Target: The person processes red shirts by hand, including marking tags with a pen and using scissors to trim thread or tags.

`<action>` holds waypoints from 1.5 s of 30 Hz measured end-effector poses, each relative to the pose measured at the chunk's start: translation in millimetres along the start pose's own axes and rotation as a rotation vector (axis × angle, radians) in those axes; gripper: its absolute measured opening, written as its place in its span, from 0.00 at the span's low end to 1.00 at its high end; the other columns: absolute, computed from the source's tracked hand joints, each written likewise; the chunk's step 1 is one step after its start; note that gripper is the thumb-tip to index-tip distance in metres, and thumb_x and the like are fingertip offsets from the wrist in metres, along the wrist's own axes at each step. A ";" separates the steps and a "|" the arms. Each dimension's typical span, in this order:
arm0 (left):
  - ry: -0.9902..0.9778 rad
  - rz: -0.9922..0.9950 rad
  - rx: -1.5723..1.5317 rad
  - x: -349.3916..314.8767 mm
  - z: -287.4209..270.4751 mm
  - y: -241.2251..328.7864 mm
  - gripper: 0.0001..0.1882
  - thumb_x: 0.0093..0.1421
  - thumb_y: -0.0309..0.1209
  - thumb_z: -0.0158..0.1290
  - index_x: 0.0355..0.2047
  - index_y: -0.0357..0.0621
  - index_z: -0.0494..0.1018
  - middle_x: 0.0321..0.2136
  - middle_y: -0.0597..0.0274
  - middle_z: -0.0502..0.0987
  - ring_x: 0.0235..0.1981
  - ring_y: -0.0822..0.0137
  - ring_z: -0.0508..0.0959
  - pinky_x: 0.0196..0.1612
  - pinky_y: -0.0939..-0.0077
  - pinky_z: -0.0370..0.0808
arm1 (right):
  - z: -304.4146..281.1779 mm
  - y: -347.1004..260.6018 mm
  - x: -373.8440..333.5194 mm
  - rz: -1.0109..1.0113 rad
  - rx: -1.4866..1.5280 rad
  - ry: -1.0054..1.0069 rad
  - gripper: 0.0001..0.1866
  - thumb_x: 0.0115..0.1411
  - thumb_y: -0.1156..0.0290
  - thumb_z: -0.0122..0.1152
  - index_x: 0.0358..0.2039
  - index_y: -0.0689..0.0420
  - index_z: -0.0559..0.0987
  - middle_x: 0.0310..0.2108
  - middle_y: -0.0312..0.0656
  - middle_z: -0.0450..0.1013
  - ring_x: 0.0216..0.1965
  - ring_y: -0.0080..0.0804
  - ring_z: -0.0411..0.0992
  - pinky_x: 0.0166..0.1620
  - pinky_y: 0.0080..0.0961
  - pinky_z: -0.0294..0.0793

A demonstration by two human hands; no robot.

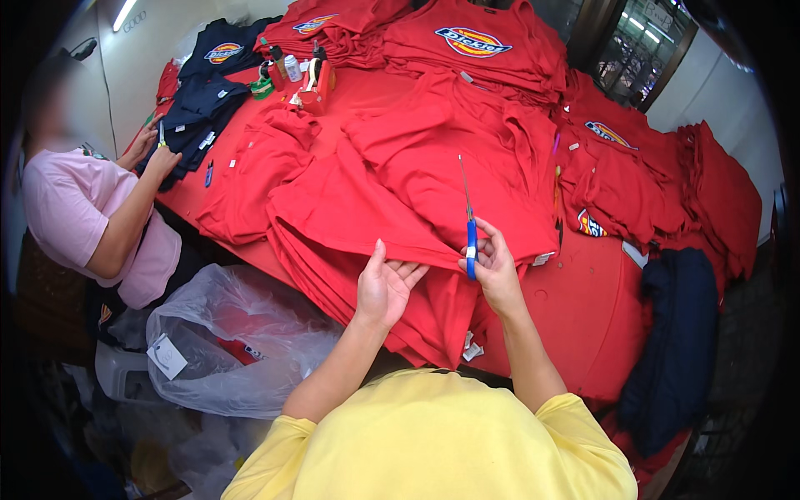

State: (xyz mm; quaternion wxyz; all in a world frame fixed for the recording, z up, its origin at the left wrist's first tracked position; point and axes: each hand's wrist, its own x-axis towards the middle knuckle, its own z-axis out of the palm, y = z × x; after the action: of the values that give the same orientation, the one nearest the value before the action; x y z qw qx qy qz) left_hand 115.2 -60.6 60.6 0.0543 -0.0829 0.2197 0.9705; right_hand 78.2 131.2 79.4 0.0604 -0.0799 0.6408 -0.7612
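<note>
A red T-shirt [367,200] lies spread over the table in front of me, its hem hanging at the near edge. My left hand [385,293] is at that hem, palm showing, thumb raised and fingers stretched out against the cloth. In my right hand [497,271] is a pair of scissors [471,237] with blue handles, its blades pointing away from me. The right fingers also touch the hem; whether they pinch the cloth I cannot tell. Small white labels [472,347] show near the shirt's lower edge.
Stacked red shirts [475,46] with printed logos line the far side, others to the right. Dark garments [679,325] hang over the right edge. A tape dispenser [317,87] stands beyond. At left, a person in pink handles navy shirts [200,117]; a clear plastic bag [242,333] sits below.
</note>
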 end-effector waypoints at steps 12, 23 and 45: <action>0.170 0.077 0.010 15.5 -1.1 -3.6 0.14 0.62 0.26 0.51 0.48 0.44 0.68 0.48 0.59 0.73 0.50 0.62 0.73 0.55 0.60 0.70 | -89.3 18.0 41.1 -0.401 -1.583 0.035 0.06 0.54 0.73 0.53 0.31 0.61 0.73 0.29 0.51 0.71 0.31 0.49 0.69 0.38 0.42 0.70; 0.118 0.101 0.061 27.2 -8.7 6.1 0.08 0.59 0.22 0.53 0.39 0.44 0.75 0.37 0.62 0.80 0.40 0.67 0.79 0.46 0.68 0.76 | -43.5 -35.5 88.5 -0.284 -1.032 -0.110 0.11 0.57 0.70 0.56 0.38 0.62 0.79 0.33 0.48 0.74 0.33 0.44 0.71 0.39 0.36 0.70; 0.048 0.015 0.181 26.2 -123.7 64.4 0.10 0.57 0.16 0.51 0.41 0.35 0.74 0.40 0.61 0.77 0.42 0.69 0.76 0.50 0.75 0.72 | 340.6 81.2 459.2 0.048 -0.760 0.313 0.14 0.53 0.59 0.65 0.35 0.54 0.81 0.43 0.49 0.70 0.46 0.47 0.71 0.49 0.39 0.70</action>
State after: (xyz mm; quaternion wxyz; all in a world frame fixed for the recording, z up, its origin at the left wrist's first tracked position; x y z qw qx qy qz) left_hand 97.4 -170.5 -27.4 0.0488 -0.0993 0.3085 0.9448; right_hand -304.9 -300.9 76.3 -0.0537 0.0352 0.8794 -0.4717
